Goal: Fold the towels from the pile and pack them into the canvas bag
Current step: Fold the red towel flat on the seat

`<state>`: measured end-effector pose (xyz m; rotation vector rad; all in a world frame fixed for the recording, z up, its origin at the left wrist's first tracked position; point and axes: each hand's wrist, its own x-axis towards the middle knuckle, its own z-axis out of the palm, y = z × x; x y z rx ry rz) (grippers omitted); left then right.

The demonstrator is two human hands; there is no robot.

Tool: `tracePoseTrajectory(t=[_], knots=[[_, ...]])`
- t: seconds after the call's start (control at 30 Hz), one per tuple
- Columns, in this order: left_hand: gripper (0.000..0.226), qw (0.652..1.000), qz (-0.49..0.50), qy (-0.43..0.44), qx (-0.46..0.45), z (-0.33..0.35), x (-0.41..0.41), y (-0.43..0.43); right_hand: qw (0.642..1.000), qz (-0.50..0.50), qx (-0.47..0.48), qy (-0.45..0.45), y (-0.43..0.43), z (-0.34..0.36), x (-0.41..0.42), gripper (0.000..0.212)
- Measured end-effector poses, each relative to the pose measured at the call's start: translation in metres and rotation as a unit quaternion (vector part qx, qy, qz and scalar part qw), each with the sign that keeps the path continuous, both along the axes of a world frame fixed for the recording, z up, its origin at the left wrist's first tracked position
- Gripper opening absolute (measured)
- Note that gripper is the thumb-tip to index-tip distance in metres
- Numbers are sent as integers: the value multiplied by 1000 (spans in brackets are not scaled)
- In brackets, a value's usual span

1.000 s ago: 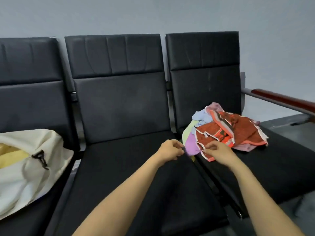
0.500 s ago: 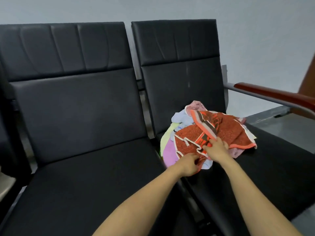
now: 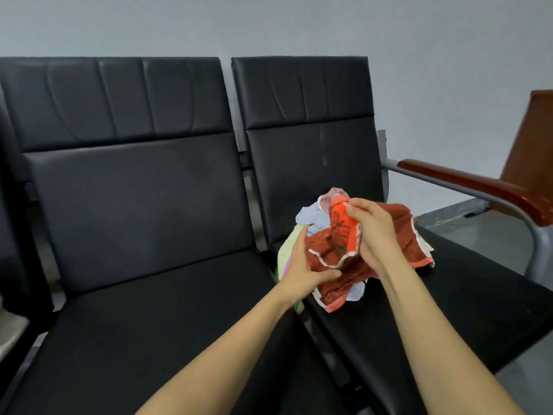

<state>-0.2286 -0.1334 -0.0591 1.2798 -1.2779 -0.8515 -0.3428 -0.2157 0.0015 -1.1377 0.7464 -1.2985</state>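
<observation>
Two hands seemingly free one towel: right hand (image 3: 369, 232) grips the red towel (image 3: 341, 232) raised, left hand (image 3: 302, 265), fingers straight, steadies the pile (image 3: 308, 217) below it.

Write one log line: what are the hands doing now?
right hand: grips red towel | left hand: touches pile | pile: on black seat

Soft, even, dim indoor light, no hard shadows, faint sheen on the black seats (image 3: 155, 211), wide-angle bending at the edges, slight blur on the hands and towels (image 3: 356, 265)
</observation>
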Motion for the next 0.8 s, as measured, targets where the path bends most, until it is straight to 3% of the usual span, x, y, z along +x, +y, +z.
tracePoseTrajectory(t=[0.03,0.1,0.2,0.27,0.33,0.4,0.43,0.53,0.67,0.8], knots=[[76,1000,-13,4,-17,10,0,8,998,64,11,0,11,7,4,12],[48,999,-8,-3,-41,26,0,23,990,140,1,23,29,15,10,20],[9,994,70,53,-64,44,7,44,989,148,-3,-2,57,29,12,22],[14,988,109,98,-51,58,12,59,986,167,-8,14,73,37,9,29],[16,983,111,135,-53,73,16,76,966,189,-93,153,92,41,6,37],[14,982,100,149,-60,88,21,94,905,204,-202,313,109,43,4,46],[11,982,95,150,-59,93,27,102,880,218,-237,349,116,44,5,51],[13,986,70,145,-48,107,45,132,864,244,-281,340,135,42,16,61],[31,998,28,37,-31,119,68,176,864,262,-290,318,155,37,42,61],[20,998,43,-4,-48,133,91,222,871,280,-287,284,182,42,73,71]])
